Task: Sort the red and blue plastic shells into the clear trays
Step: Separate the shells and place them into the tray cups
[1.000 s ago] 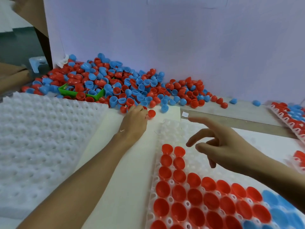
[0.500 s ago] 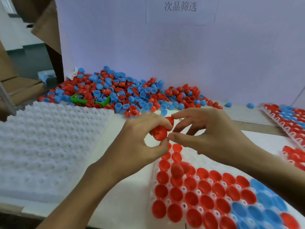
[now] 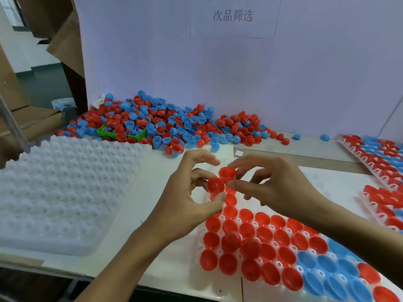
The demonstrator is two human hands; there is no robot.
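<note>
Left grip [image 3: 192,192] pinches glossy red plastic half-shell [image 3: 215,185]; right grip [image 3: 270,184] pinches second red half-shell [image 3: 227,173], touching, just above.

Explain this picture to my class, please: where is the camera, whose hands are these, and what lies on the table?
The camera sits on a person's head, looking down at their own bare hands. The left hand pinches a red plastic half-shell; the right hand pinches a second red plastic shell beside it. Below lies a clear plastic dimpled tray, partly filled with red and blue shells. A loose heap of mixed red and blue shells lies behind, against a white board. A stack of empty white dimpled trays sits left.
</note>
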